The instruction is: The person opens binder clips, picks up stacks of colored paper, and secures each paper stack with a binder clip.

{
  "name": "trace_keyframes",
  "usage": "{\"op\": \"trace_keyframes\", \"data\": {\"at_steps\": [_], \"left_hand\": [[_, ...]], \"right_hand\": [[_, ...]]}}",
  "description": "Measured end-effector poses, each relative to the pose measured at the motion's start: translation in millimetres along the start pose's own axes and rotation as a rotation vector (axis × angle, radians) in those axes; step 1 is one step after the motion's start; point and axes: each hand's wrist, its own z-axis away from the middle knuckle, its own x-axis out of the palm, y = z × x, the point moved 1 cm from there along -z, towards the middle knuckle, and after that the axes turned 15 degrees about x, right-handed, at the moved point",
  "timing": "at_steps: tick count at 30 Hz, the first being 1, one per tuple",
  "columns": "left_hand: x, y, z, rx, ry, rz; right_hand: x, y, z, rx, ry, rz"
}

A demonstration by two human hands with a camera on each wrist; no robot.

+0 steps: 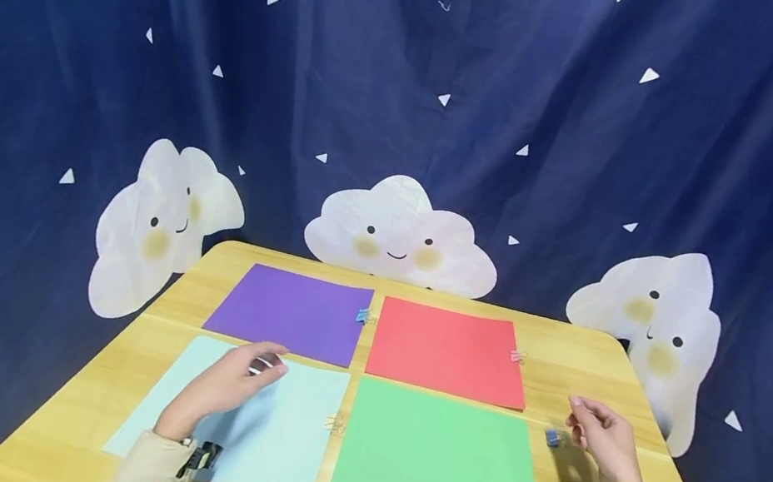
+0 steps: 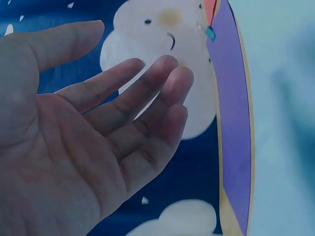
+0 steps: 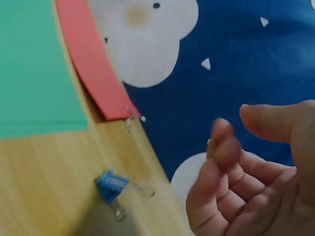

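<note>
Over the light blue sheet (image 1: 278,443) hovers my left hand (image 1: 235,381), its fingers loosely bent and nothing in its grasp; the left wrist view shows its bare palm (image 2: 64,162). My right hand (image 1: 601,439) is raised above the table's right side, fingers half curled, thumb apart, holding nothing. Just left of it a blue binder clip (image 1: 553,438) lies on the wood. In the right wrist view that clip (image 3: 111,186) has its wire handles spread. A green sheet (image 1: 437,468) lies between the hands, with a yellowish binder clip (image 1: 335,424) on the light blue sheet's right edge.
Behind lie a purple sheet (image 1: 295,312) with a light blue binder clip (image 1: 363,316) and a red sheet (image 1: 448,352) with a pink binder clip (image 1: 517,356), each at the right edge. A dark blue curtain (image 1: 380,88) hangs past the wooden table (image 1: 572,363).
</note>
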Motion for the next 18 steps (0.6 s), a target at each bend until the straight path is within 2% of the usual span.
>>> {"op": "trace_keyframes", "data": {"at_steps": [6,11,18], "left_hand": [[25.9,10.4,-30.7,0.051,-0.029,-0.055],[45.9,16.2,-54.0,0.089,-0.051,-0.062],[76.5,18.9,-79.8,0.071,-0.087,-0.074]], "right_hand": [[-4,17,-7.0,0.012,0.074,0.085],[-5,20,-11.1,0.042,0.081,0.128],[-5,30,-13.4,0.113,0.045,0.103]]}}
